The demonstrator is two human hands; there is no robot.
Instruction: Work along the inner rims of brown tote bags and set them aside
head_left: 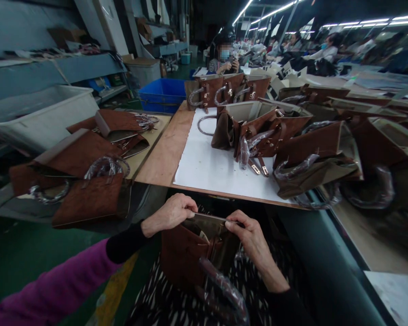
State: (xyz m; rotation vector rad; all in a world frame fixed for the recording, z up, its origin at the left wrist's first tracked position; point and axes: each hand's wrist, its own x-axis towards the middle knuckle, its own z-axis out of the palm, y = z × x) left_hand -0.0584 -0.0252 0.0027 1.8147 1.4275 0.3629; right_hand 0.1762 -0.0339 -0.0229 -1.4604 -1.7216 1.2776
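A brown handbag rests on my lap, its top edge turned up toward me. My left hand pinches the far rim at its left end. Farther right along that same rim, my right hand grips it between thumb and fingers. The bag's plastic-wrapped handle hangs down over the patterned cloth on my lap. Part of the olive-brown interior shows below the rim, with a small pale piece inside. The bag's underside is hidden.
Several brown handbags stand on the table ahead, partly on white paper. More bags are piled to the left. Behind are a blue bin and a grey-white tub. A person works beyond the table.
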